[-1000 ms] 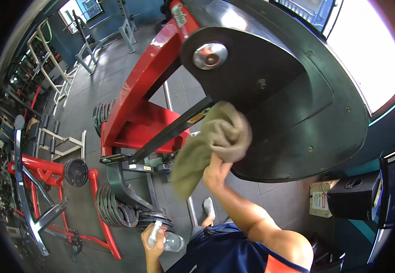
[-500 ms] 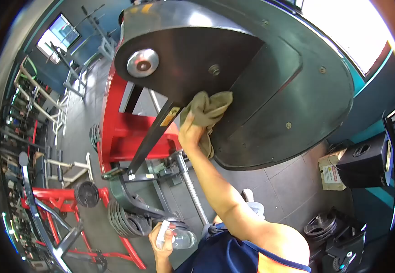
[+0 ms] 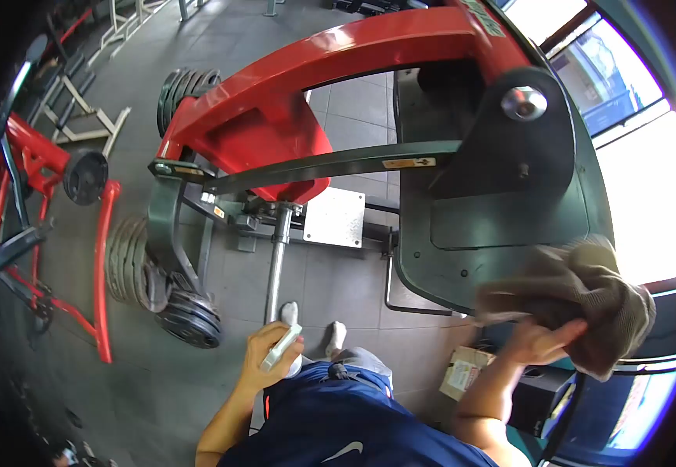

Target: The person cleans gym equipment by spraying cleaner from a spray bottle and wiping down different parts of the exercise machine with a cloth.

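My left hand [image 3: 260,359] is wrapped round a spray bottle, low in front of my body. Its white trigger head [image 3: 282,347] pokes out past my fingers; the rest is mostly hidden. At the right, my right hand [image 3: 536,342] grips a bunched olive-brown cloth [image 3: 598,307], slightly blurred. In this view the cloth overlaps the lower right corner of the machine's dark green back panel [image 3: 501,268]. That panel belongs to a red-framed gym machine [image 3: 338,47] with a black pivot plate [image 3: 509,144] and a long green link bar [image 3: 307,171].
Weight plates [image 3: 186,319] are stacked on the machine's lower left side, with more plates [image 3: 186,89] behind. A red bench frame [image 3: 105,272] stands to the left. A cardboard box [image 3: 466,372] and a black speaker [image 3: 544,397] sit at lower right, near windows [image 3: 610,70].
My right hand has drawn the cloth off the panel's underside, down and right. The view has swung, showing more of the machine's red frame. My left hand still holds the spray bottle.
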The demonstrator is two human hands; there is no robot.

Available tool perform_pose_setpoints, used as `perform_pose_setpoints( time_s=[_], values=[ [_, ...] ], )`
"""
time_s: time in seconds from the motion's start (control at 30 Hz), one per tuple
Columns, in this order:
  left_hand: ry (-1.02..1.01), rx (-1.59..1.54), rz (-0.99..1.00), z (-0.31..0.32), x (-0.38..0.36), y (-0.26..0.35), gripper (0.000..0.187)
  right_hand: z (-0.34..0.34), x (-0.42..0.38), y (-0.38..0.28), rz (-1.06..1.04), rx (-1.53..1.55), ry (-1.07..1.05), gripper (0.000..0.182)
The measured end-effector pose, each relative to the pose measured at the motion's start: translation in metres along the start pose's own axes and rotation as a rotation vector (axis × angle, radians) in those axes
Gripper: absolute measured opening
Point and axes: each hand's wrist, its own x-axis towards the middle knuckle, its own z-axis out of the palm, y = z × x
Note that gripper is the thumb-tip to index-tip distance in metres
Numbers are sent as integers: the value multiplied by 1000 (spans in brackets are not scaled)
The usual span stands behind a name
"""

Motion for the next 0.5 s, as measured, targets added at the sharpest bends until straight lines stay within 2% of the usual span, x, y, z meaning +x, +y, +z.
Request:
perform_pose_setpoints(
  time_s=[0.03,0.07,0.17,0.2,0.23,0.27,0.3,0.37,0.43,0.5],
  values=[
    [15,-40,11,1,3,-7,25,-17,21,0,-230,-215,-161,52],
    [17,-60,28,0,7,-12,24,-22,39,-3,-344,-592,-410,54],
    [22,-123,66,4,13,-26,21,23,30,6,-389,-1330,-919,56],
    [20,-141,70,6,13,-30,21,13,26,43,-481,-1222,-1164,65],
    [16,-157,75,7,13,-34,20,3,10,82,-500,-1510,-1464,76],
    [12,-170,83,8,14,-38,20,15,-5,81,-557,-1524,-1567,80],
    [-35,-179,-7,7,12,-37,15,30,-26,78,-611,-1536,-1670,84],
    [-33,-197,-25,12,10,-44,16,46,-47,110,-645,-1303,-1823,87],
    [-17,-235,22,17,11,-51,15,76,-69,141,-549,-1221,-1754,78],
    [-15,-174,15,16,8,-55,14,106,-86,185,-485,-1229,-1552,74]
  ],
)
